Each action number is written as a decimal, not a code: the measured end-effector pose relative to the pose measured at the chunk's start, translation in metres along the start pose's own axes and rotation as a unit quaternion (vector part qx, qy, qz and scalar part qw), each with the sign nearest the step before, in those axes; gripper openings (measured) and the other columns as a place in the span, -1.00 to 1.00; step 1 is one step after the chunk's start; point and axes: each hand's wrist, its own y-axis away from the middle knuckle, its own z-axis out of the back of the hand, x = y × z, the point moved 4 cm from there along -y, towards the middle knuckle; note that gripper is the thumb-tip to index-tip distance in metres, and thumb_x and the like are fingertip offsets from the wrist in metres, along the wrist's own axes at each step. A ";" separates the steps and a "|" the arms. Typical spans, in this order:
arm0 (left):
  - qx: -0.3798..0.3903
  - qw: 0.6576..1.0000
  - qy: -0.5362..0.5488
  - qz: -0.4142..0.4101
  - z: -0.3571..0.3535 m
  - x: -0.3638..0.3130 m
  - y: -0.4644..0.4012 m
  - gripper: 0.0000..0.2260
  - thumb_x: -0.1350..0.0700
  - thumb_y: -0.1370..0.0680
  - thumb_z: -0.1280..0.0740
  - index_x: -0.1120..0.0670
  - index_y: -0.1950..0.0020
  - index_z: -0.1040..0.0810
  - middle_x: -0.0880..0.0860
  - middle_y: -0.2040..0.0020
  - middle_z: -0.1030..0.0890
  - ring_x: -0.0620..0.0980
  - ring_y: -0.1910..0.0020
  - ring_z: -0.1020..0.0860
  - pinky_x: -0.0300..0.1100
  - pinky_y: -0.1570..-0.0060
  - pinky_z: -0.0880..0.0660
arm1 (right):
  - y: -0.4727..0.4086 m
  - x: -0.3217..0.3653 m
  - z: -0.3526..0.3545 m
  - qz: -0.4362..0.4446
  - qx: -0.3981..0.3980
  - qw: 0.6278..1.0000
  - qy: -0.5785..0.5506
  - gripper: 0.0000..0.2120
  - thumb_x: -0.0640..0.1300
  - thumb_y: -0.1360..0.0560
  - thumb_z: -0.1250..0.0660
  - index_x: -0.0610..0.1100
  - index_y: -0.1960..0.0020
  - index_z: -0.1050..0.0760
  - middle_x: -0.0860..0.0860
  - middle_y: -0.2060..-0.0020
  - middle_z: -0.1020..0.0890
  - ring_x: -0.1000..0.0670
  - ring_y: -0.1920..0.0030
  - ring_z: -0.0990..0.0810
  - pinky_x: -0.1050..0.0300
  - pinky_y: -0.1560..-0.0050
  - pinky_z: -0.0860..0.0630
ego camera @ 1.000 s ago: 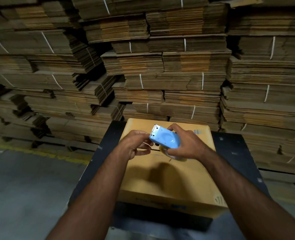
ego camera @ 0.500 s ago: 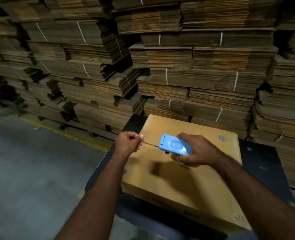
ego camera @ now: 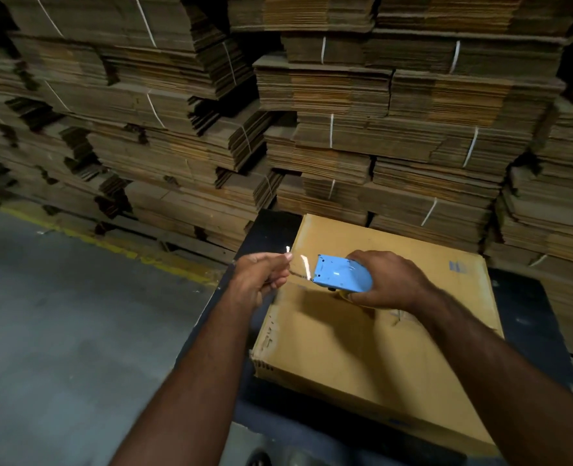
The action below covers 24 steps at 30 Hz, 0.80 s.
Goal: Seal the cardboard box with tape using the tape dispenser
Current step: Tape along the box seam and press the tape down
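A closed brown cardboard box lies flat on a black table. My right hand grips a light blue tape dispenser just above the box's far left part. My left hand hovers past the box's left edge and pinches the free end of clear tape, which stretches from the dispenser's mouth and glints in the light. The tape roll is mostly hidden under my right hand.
Tall stacks of flattened, strapped cardboard fill the wall behind the table. Grey concrete floor with a worn yellow line lies to the left. A dark shoe tip shows at the bottom edge.
My left hand has drawn the tape end leftward, away from the dispenser, lengthening the strip. The camera has swung left, so the box now sits further right.
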 end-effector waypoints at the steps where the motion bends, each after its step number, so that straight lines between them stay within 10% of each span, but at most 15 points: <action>1: 0.005 1.000 -0.005 0.004 0.000 0.000 -0.004 -0.77 0.12 -0.41 -0.57 0.16 -0.01 -0.67 0.13 0.13 -0.74 -0.03 0.23 -0.68 -0.20 0.21 -0.62 | -0.002 0.001 0.000 -0.004 0.002 1.000 0.001 -0.36 0.27 -0.34 -0.43 0.14 -0.35 -0.34 0.11 -0.16 -0.57 0.03 -0.05 -0.49 0.11 0.17 -0.47; 24: -0.076 0.995 -0.062 0.013 0.022 0.064 -0.085 -0.87 0.08 -0.52 -0.45 0.12 0.13 -0.60 0.07 0.22 -0.65 -0.02 0.35 -0.53 -0.26 0.50 -0.36 | -0.065 0.037 -0.022 -0.023 0.091 0.993 0.075 -0.29 0.31 -0.29 -0.41 0.14 -0.38 -0.36 0.08 -0.10 -0.58 -0.01 -0.04 -0.52 0.02 0.07 -0.54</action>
